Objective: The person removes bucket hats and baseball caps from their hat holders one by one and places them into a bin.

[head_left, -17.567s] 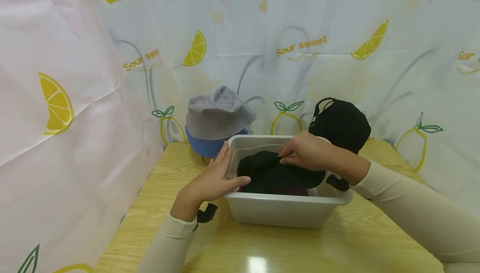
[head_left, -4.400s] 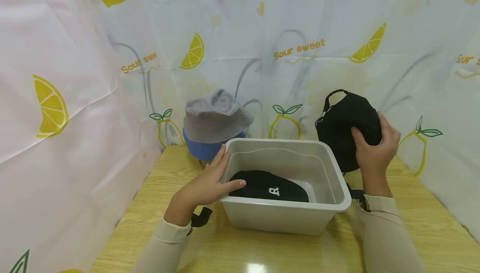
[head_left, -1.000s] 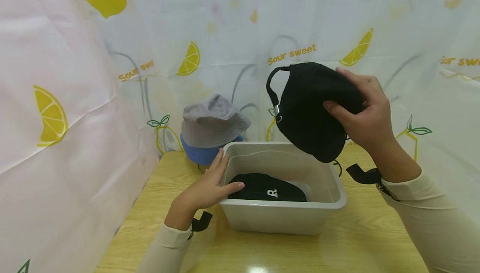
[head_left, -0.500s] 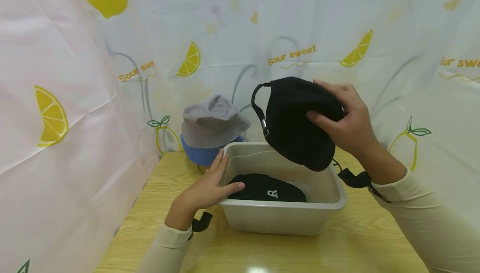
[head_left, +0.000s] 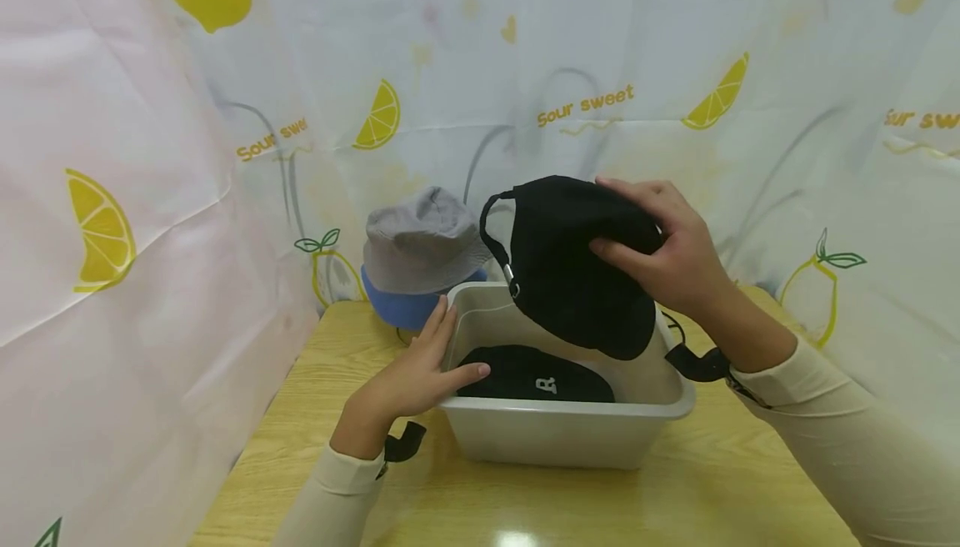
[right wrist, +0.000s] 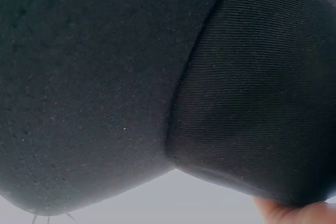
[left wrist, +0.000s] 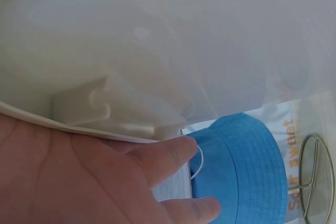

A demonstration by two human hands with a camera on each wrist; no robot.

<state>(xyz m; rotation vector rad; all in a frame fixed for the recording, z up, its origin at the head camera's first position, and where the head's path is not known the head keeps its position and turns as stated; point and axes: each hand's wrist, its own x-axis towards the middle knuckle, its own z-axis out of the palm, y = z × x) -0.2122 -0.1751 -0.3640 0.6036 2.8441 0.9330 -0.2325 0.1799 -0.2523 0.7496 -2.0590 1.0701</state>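
The pale wall of a plastic bin point(left wrist: 157, 35) fills most of the upper part, glossy and slightly blurred, with a faint straight line slanting down across it. At lower left a moulded rib point(left wrist: 84, 100) stands out beside the bin's edge. The left hand point(left wrist: 89, 177) lies along that edge from the lower left, its creased palm showing; two fingers point(left wrist: 165, 156) extend to the right with a gap between them. Just beyond their tips is a blue bucket hat point(left wrist: 239, 166) with rows of stitching, and a thin white curved line point(left wrist: 201, 161) beside it. At the right edge, a wire ring point(left wrist: 311, 184) with a crossing rod stands near the hat, before sideways orange lettering point(left wrist: 292, 150) on white.
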